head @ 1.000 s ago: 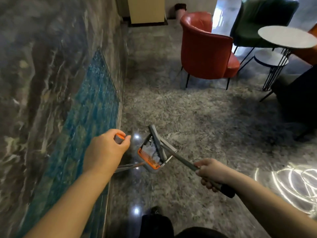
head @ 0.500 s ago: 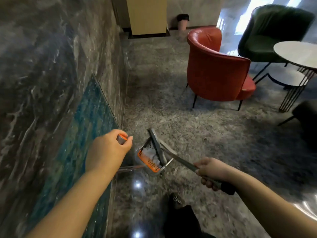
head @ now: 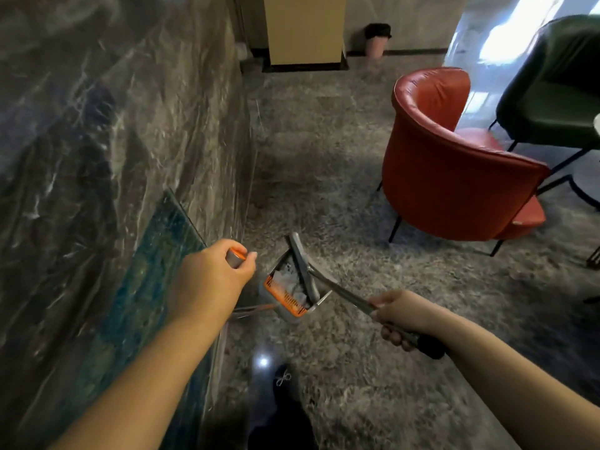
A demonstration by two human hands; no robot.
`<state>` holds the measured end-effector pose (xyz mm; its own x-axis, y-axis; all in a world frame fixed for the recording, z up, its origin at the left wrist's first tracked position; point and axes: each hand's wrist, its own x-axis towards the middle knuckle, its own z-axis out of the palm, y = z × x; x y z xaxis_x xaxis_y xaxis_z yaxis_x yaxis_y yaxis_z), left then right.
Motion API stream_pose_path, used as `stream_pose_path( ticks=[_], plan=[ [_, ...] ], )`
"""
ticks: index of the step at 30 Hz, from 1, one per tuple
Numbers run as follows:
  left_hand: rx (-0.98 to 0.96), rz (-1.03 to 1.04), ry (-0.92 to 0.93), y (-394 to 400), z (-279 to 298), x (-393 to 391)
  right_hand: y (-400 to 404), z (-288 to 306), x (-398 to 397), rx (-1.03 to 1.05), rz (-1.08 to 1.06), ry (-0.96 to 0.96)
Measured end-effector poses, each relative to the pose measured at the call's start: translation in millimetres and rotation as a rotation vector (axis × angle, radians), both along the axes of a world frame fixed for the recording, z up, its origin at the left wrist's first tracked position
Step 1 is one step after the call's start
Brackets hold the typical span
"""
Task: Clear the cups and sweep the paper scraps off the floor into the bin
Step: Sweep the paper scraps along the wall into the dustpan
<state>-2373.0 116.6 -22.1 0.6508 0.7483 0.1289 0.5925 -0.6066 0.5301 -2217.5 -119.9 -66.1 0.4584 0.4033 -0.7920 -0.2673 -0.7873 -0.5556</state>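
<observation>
Right hand (head: pixel 397 316): gripping the broom handle (head: pixel 350 295).
Left hand (head: pixel 212 276): gripping the dustpan handle (head: pixel 235 256).
Dustpan (head: pixel 289 287): hanging over the floor (head: pixel 357 384) by the wall (head: pixel 113 125), carrying paper scraps (head: pixel 287 282); probably light, spilling easily, so keeping it level.
Bin (head: pixel 376 40): standing at the far wall.

L hand (head: pixel 212 280) grips grey/orange handle end (head: pixel 236 256) of dustpan (head: pixel 290 289); R hand (head: pixel 400 315) grips broom handle (head: pixel 350 295) near its black end. Broom head (head: pixel 303 267) sits in dustpan w/ white paper scraps (head: pixel 287 282) beside it; orange comb edge at pan's near rim. Grey marble floor (head: pixel 324 164), dark marble wall (head: pixel 97 125) along its L edge w/ teal panel (head: pixel 156 267). Red chair (head: pixel 454 164) on floor's R side, green chair (head: pixel 552 92) behind it. Pink bin (head: pixel 376 40) w/ black liner at floor's far edge, by beige cabinet (head: pixel 305 27). Dark shoe (head: pixel 282 381) at bottom.
</observation>
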Motion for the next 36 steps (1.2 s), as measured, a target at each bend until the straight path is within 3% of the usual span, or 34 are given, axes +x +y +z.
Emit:
stream_pose_path(
  ticks=[13, 36],
  plan=[
    [0.057, -0.101, 0.003, 185.8, -3.5, 223.1, 171.6, 4.0, 196.2, -0.007, -0.061, 0.005],
    [0.029, -0.068, -0.045, 355.8, 7.0, 643.1, 355.2, 2.5, 627.9, 0.024, 0.009, -0.108]
  ],
)
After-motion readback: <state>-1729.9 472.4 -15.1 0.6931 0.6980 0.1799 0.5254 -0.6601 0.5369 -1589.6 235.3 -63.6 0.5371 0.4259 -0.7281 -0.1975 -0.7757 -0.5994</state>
